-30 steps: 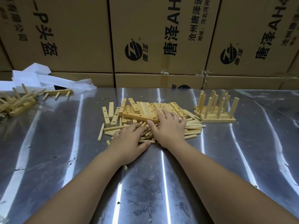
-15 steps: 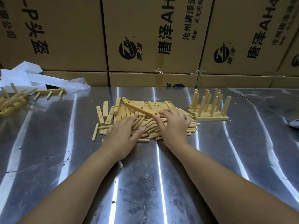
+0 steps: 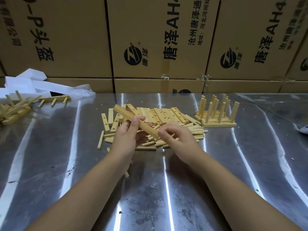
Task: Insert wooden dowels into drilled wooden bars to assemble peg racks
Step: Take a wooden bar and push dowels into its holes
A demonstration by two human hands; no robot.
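Left hand has got a bar lifted off the table, thumb pressed on top and fingers wrapped under it. It's a flat, square-edged strip of pale wood, tilted so the far end points up and left. Right hand sits right at the bar's near end with its fingers curled in, but honestly can't tell if it's pinching anything or just touching the end.

Under the hands there's a pile of more bars with round drilled holes, lying side by side, and a scatter of smooth little round dowels just in front of them. Finished racks with pegs standing upright are stacked to the right. The table is shiny scuffed steel, with printed cardboard boxes behind
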